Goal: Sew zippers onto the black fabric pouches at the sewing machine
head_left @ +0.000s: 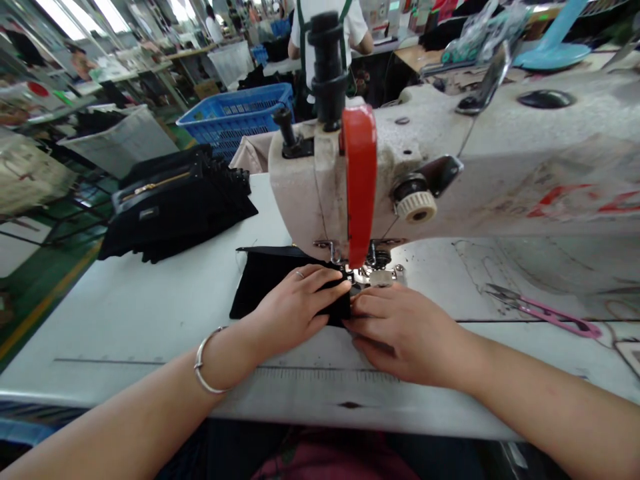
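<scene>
A piece of black fabric (265, 280) lies on the table of a sewing machine (310, 193), its right end at the presser foot (357, 277). My left hand (295, 300) rests flat on the fabric with fingers stretched toward the foot; a ring and a bracelet show on it. Just right of the foot, my right hand (400, 327) has its fingers curled and pinched at the fabric's right edge. Its fingertips are partly hidden. An orange-red guard (359, 187) hangs in front of the needle area, so the needle is hard to see.
Pink-handled thread snips (555, 313) lie on the table at right, among loose threads. A stack of black fabric pieces with zippers (175, 200) sits at the table's left. Behind stand a blue basket (240, 113) and a person in a white shirt (357, 27).
</scene>
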Action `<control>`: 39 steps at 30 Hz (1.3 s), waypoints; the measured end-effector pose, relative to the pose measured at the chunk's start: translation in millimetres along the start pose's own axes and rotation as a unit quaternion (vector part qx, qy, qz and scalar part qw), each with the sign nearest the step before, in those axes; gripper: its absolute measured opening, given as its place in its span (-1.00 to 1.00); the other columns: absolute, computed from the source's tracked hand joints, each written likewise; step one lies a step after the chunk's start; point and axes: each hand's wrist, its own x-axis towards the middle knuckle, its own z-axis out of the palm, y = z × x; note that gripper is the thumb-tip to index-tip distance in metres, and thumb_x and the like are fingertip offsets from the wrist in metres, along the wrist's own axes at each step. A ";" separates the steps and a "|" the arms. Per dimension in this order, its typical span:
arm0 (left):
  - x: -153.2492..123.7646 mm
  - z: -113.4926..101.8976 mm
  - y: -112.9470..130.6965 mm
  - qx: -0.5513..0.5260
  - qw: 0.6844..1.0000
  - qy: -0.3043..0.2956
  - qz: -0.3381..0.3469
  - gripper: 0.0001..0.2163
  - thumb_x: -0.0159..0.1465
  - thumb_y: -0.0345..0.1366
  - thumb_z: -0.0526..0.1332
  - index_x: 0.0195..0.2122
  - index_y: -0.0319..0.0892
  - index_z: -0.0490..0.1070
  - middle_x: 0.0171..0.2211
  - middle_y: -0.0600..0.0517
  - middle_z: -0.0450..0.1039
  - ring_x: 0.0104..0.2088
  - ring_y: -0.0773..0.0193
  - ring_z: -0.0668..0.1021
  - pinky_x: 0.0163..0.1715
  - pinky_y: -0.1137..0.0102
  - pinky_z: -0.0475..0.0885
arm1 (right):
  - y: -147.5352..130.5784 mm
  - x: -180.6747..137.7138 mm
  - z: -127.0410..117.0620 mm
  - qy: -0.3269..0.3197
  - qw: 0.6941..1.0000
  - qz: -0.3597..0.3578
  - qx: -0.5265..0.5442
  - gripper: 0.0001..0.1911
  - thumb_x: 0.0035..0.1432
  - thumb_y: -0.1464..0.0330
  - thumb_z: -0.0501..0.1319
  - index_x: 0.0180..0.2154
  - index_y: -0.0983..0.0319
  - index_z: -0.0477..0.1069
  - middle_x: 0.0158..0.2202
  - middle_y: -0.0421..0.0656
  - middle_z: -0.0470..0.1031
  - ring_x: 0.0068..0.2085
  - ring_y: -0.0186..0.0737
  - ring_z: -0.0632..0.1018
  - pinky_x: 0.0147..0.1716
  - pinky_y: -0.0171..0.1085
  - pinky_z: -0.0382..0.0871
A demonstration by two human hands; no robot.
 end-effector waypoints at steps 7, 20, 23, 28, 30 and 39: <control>-0.2 2.7 0.3 0.032 0.997 0.053 0.047 -0.71 0.31 -0.41 0.15 0.06 -0.24 0.37 0.02 -0.13 0.42 0.05 0.09 0.47 0.10 0.14 0.42 | 0.7 0.5 2.4 0.006 1.000 0.005 -0.016 -0.78 0.25 0.38 0.12 -0.15 0.28 0.50 -0.20 -0.05 0.50 -0.12 -0.06 0.48 -0.16 -0.06 0.37; -9.4 7.4 0.4 -0.036 0.989 0.094 0.104 -0.82 0.38 -0.48 0.11 -0.05 -0.25 0.44 -0.06 -0.05 0.54 -0.01 0.25 0.55 0.04 0.28 0.50 | 13.1 -10.5 -14.5 0.016 0.998 -0.054 0.029 -0.78 0.31 0.44 0.07 -0.21 0.24 0.51 -0.24 -0.12 0.56 -0.15 -0.20 0.52 -0.18 -0.15 0.31; -9.9 7.8 0.3 -0.053 0.991 0.082 0.087 -0.81 0.37 -0.47 0.13 -0.03 -0.23 0.44 -0.06 -0.06 0.53 -0.06 0.23 0.56 -0.02 0.24 0.51 | 14.7 -10.9 -15.9 0.018 0.999 -0.048 0.013 -0.77 0.32 0.43 0.06 -0.21 0.25 0.51 -0.25 -0.12 0.55 -0.21 -0.21 0.50 -0.23 -0.16 0.27; -13.8 13.4 0.0 -0.046 0.992 0.087 0.084 -0.78 0.34 -0.48 0.16 -0.01 -0.20 0.43 -0.08 -0.03 0.52 -0.07 0.23 0.54 -0.02 0.26 0.50 | 15.0 -8.8 -11.4 0.026 0.998 -0.046 -0.028 -0.76 0.32 0.42 0.07 -0.11 0.26 0.49 -0.20 -0.10 0.53 -0.25 -0.22 0.46 -0.27 -0.17 0.24; -13.5 14.4 0.8 -0.042 0.992 0.094 0.077 -0.78 0.34 -0.49 0.16 -0.01 -0.20 0.43 -0.08 -0.02 0.52 -0.07 0.24 0.53 -0.03 0.28 0.50 | 14.7 -7.8 -9.3 0.012 0.998 -0.042 -0.038 -0.76 0.31 0.40 0.09 -0.08 0.25 0.48 -0.16 -0.09 0.52 -0.22 -0.18 0.46 -0.26 -0.15 0.24; -2.8 5.5 7.7 -0.064 0.992 0.095 0.059 -0.82 0.38 -0.44 0.11 -0.08 -0.20 0.48 -0.15 -0.01 0.53 -0.15 0.27 0.51 -0.09 0.31 0.47 | 14.7 -9.2 -13.0 0.014 1.000 -0.021 0.016 -0.79 0.26 0.46 0.10 -0.22 0.24 0.52 -0.21 -0.11 0.52 -0.23 -0.20 0.47 -0.24 -0.17 0.26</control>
